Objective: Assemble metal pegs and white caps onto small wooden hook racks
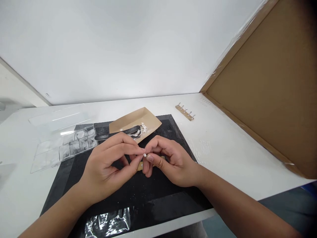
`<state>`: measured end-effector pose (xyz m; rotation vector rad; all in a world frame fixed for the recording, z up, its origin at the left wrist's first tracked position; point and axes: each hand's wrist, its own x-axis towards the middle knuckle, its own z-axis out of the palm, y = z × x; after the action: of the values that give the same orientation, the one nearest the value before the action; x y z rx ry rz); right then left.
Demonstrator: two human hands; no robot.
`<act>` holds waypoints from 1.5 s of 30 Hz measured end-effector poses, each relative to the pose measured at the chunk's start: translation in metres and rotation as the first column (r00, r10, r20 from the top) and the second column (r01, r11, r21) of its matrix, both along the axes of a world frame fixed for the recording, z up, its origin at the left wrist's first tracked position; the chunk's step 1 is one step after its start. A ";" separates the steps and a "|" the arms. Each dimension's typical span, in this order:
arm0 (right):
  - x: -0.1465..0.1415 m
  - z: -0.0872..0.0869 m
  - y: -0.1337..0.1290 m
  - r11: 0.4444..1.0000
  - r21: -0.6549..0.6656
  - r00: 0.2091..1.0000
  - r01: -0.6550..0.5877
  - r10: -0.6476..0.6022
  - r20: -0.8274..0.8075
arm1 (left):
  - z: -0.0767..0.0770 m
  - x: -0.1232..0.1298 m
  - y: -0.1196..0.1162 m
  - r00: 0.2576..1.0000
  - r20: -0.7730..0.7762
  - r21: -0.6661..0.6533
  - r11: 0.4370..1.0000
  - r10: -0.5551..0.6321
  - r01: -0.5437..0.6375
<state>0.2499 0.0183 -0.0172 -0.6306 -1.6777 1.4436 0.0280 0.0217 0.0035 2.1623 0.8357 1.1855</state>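
A small white piece [145,154] sits where the fingertips of my two hands meet, above the black mat [138,205]. My left hand [111,165] pinches it between thumb and fingers from the left. From the other side, my right hand [170,162] grips it with thumb and forefinger. Partly hidden beneath the fingers lies a yellowish strip [140,166]. Just behind my hands, a brown cardboard tray [123,124] contains white bits [143,128] and a black nail file [109,135] that sticks out over its left side.
A clear compartment box [74,147] with small bags stands open at the left. A wooden strip with several metal pegs [185,112] lies at the back right. Small clear pieces [201,147] lie right of the mat. A cardboard panel [267,89] borders the right side.
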 end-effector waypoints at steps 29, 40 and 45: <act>-0.008 -0.003 0.000 0.918 0.286 0.941 0.274 -0.318 0.119 | -0.007 0.002 -0.001 0.997 -0.012 -0.091 0.993 0.075 -0.076; -0.008 -0.005 0.001 0.894 0.308 0.894 0.326 -0.397 0.207 | -0.016 0.004 0.000 0.996 -0.021 0.091 0.992 0.090 -0.087; -0.009 -0.005 0.001 0.862 0.382 0.860 0.333 -0.444 0.251 | -0.015 0.003 0.000 0.993 -0.039 0.031 0.994 0.110 -0.109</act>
<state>0.2409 0.0193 -0.0225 -1.0015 -1.8532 0.7694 0.0315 0.0219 -0.0115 2.1945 0.9716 1.2170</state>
